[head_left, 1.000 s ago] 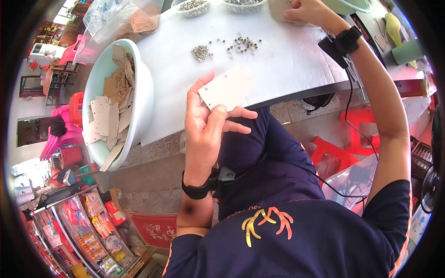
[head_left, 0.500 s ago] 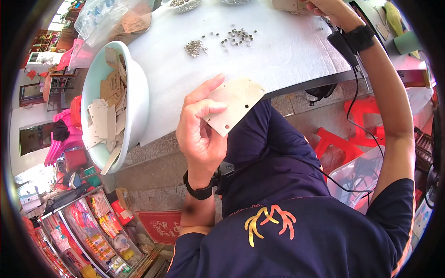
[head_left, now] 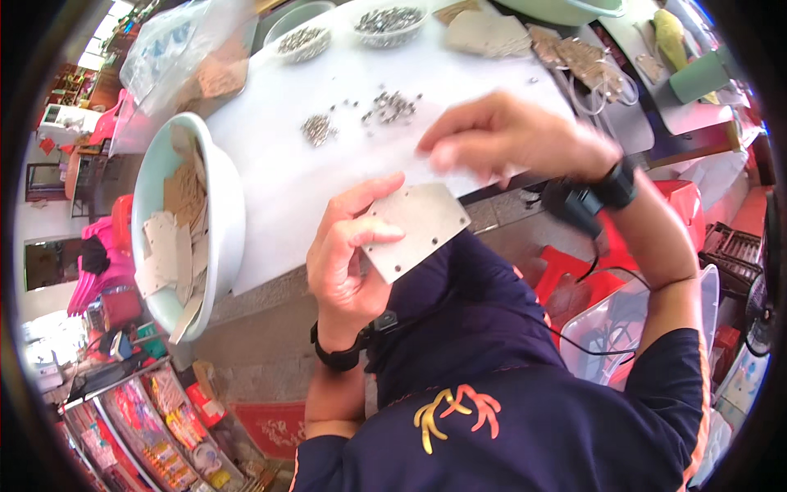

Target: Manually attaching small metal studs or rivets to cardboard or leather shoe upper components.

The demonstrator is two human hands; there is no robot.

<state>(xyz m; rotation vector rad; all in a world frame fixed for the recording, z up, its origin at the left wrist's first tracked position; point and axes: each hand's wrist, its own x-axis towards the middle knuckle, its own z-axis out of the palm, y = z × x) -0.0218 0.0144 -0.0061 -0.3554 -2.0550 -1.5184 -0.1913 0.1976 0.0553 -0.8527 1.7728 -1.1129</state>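
My left hand [head_left: 338, 266] is closed on a thin beige board piece [head_left: 428, 223] with small punched holes along its edges. Thumb and fingers pinch the piece at its left end, and it is tilted over my lap, just off the table's near edge. My right hand [head_left: 520, 135] hangs above the table to the right of the piece, apart from it. Motion smears its fingers, so whether anything is between them cannot be made out. Beyond my hands, small metal caps, perhaps rivet parts, lie in a tight heap [head_left: 316, 129] and a looser scatter [head_left: 390, 107] on the white tabletop [head_left: 270, 184].
A pale green basin [head_left: 228, 221] of cut board pieces stands left. Two clear bowls [head_left: 302, 46] of small metal parts, beige pieces [head_left: 488, 34] and brown pieces [head_left: 586, 66] lie along the far side. Red stools [head_left: 574, 283] and a clear bin [head_left: 607, 320] are right.
My right hand has come back from the table's far right corner toward the board piece. The view has shifted, showing more of the far side. My left hand still holds the piece.
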